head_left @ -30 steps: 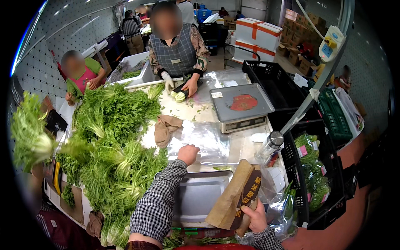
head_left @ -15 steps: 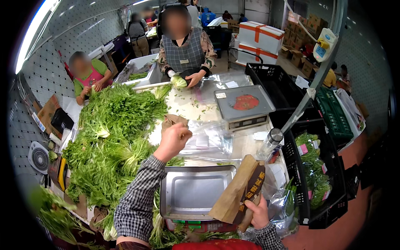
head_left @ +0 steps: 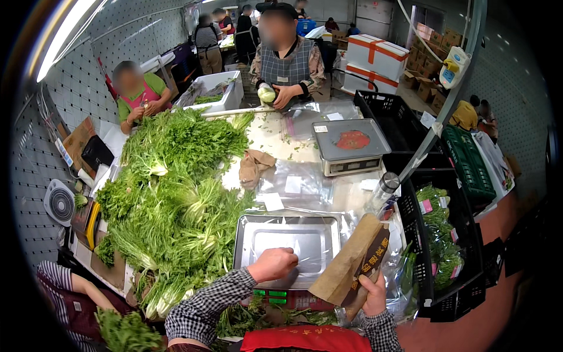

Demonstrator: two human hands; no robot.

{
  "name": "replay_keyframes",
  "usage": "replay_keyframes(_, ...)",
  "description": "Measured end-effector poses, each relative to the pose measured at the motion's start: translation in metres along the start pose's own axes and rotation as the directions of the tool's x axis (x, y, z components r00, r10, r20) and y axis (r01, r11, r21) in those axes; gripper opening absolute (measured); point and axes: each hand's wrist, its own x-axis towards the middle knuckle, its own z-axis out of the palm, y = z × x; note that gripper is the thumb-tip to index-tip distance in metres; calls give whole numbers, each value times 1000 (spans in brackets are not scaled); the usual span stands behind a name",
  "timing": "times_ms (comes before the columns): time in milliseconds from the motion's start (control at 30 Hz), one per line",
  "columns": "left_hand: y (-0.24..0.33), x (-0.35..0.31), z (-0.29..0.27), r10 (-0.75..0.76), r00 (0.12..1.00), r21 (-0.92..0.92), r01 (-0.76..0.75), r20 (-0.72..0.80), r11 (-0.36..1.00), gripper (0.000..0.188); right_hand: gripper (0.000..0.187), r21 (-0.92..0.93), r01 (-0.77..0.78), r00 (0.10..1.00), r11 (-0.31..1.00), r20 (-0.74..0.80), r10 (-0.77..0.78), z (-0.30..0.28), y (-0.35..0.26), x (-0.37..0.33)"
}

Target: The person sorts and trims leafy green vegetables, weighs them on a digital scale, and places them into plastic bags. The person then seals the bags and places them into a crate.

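Observation:
My left hand (head_left: 274,264) is closed, fingertips pinched together, above the metal tray (head_left: 241,249). Whatever it may hold is too small to make out. What looks like clear plastic film shines over the tray, which rests on a scale with a green-lit display (head_left: 278,297). On the right, my right hand (head_left: 374,295) grips a brown paper bag (head_left: 346,258) with a dark printed band, tilted over the tray's right corner. To the left, a big heap of frilly leafy greens (head_left: 170,199) reaches close to the tray. Clear plastic bags (head_left: 311,188) lie beyond it.
A crumpled brown cloth (head_left: 253,169) and a second scale (head_left: 352,144) stand farther back. A bottle (head_left: 384,190) is at the right edge, beside black crates (head_left: 419,258) of packed greens. One co-worker (head_left: 284,64) holds a vegetable across the table; others are at left.
My left hand has come back from the table's middle to above the tray, where film now shines. The paper bag stays in my right hand. A striped sleeve with greens appears at lower left.

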Motion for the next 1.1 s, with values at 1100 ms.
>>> replay_keyframes(1100,13,25,-19,-367,872,-615,101,-324,782,16,78,-791,327,880,517,454,140,3,-13,2)
